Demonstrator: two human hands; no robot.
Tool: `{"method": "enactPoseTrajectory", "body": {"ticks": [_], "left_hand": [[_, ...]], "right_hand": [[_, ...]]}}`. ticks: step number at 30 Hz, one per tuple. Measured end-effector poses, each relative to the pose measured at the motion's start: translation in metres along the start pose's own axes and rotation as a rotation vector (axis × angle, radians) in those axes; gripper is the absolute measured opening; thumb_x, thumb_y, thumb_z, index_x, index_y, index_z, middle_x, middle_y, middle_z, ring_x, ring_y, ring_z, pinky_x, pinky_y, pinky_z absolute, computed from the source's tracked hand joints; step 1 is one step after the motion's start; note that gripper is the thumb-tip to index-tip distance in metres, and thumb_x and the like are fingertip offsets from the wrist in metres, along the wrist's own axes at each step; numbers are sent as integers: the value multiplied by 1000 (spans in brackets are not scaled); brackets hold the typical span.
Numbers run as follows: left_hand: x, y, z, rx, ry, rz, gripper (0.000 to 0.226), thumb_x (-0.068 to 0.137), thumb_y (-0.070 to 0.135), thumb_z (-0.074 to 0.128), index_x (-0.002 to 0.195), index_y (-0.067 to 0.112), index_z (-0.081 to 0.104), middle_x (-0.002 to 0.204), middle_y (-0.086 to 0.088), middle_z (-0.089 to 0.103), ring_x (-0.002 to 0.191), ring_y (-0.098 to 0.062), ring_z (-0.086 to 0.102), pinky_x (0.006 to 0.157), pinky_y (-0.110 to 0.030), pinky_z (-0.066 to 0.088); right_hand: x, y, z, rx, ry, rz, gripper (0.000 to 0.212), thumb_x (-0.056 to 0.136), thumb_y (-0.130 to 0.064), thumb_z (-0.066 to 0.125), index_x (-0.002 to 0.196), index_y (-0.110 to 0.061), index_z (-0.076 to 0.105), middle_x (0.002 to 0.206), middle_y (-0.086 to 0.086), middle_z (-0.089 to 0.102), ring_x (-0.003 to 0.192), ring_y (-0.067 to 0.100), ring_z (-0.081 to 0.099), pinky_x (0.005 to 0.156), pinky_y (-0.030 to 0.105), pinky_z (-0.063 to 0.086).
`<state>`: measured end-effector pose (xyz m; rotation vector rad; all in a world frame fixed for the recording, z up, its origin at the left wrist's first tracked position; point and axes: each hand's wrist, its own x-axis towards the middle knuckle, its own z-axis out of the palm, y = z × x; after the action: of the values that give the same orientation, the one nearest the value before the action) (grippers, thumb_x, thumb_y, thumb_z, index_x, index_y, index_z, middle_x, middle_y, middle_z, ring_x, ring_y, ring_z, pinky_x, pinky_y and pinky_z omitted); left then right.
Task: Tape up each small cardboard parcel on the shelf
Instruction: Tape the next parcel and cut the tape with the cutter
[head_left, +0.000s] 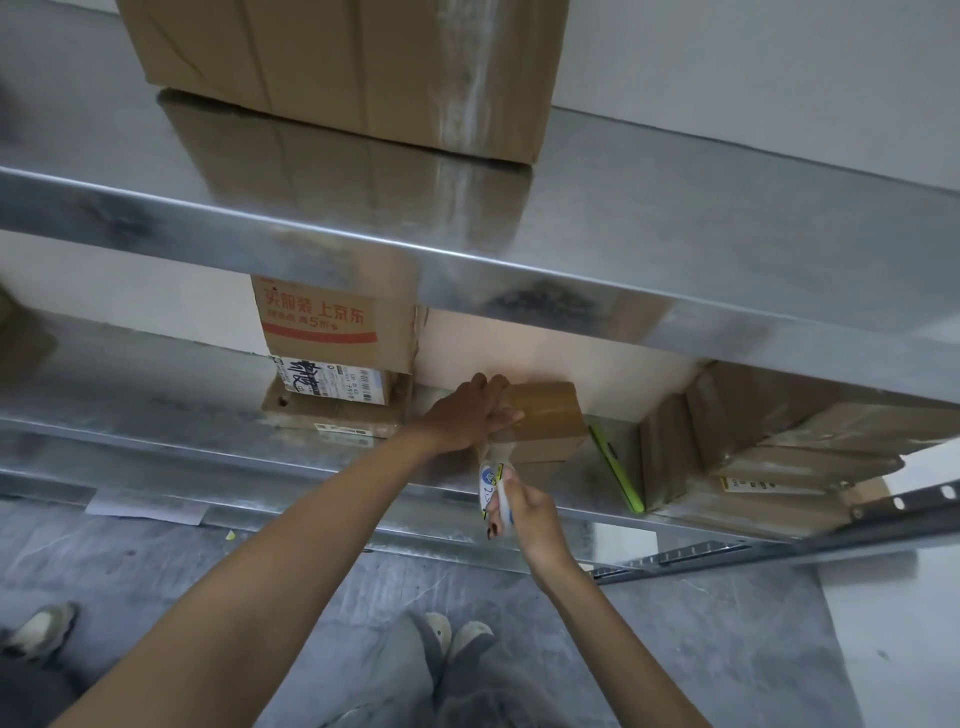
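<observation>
The small parcel (551, 422) sits on the lower shelf (156, 415) near the back wall, between a stack of printed boxes (322, 332) on its left and a pile of taped boxes (753, 447) on its right. The left hand (465, 415) lies flat on the parcel's top and near edge, fingers straight and pressing. The right hand (532, 514) is curled round a roll of tape (493, 486) just below the parcel's front. A green flat object (615, 467) lies beside the parcel.
</observation>
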<state>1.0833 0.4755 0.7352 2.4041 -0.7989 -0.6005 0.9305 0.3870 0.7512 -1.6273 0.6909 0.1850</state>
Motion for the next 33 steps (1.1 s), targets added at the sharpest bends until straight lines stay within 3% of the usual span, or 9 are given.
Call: {"method": "enactPoseTrajectory", "body": {"ticks": [11,13,15,18,21,24,27,30,33], "left_hand": [[-5,11,4,-122,20,-82,68,95,55,41,151,26,15,132,-9,43,113,-28,51,92,-38,45],[-12,17,9,-266,110,-195,70,97,52,40,152,19,13,141,-11,36,118,-28,50,94,-36,42],[-28,21,20,-366,321,-348,61,98,43,43,145,8,26,141,-13,35,118,-29,51,95,-35,41],[-59,25,52,-382,548,-470,30,95,25,51,113,0,50,110,-19,58,94,-30,60,77,-32,43],[-76,38,70,-716,456,-525,45,88,41,56,92,-3,53,75,-25,62,55,-28,61,54,-31,48],[-74,51,63,-979,356,-538,38,93,40,57,91,2,52,61,-23,55,35,-24,47,36,-25,38],[-69,52,60,-994,309,-536,23,95,23,56,112,7,52,91,-14,64,65,-23,59,46,-23,45],[-68,51,62,-1013,313,-562,24,93,21,59,113,8,56,110,-15,66,96,-29,66,83,-41,56],[-69,55,61,-1015,323,-543,29,93,26,59,114,5,55,106,-17,67,96,-30,67,85,-43,55]], "right_hand": [[5,-8,6,27,-11,168,54,99,-32,42,55,-5,55,37,3,49,32,16,47,42,16,43],[2,-10,5,44,-30,186,53,100,-32,40,57,-5,56,38,3,50,31,14,48,40,14,41],[-1,-11,4,52,-49,199,54,101,-33,38,59,-6,57,40,4,52,31,14,48,39,14,41],[-2,-17,1,58,-49,193,52,103,-31,32,62,-8,54,42,2,52,34,11,49,38,13,37],[1,-20,0,-11,-20,230,44,103,-28,28,69,-8,49,52,4,44,46,14,41,48,21,33],[7,-14,0,69,-61,250,52,100,-23,24,58,-5,50,41,8,50,36,16,46,41,18,36],[11,-14,3,195,-71,261,49,100,-21,30,64,-5,59,46,10,59,42,19,56,51,27,47],[15,-12,3,306,-102,272,35,102,-25,36,86,-10,64,62,5,70,55,14,66,57,28,51],[16,-12,-11,25,-94,178,40,101,-35,38,80,-12,64,73,8,68,66,18,63,65,28,47]]}}
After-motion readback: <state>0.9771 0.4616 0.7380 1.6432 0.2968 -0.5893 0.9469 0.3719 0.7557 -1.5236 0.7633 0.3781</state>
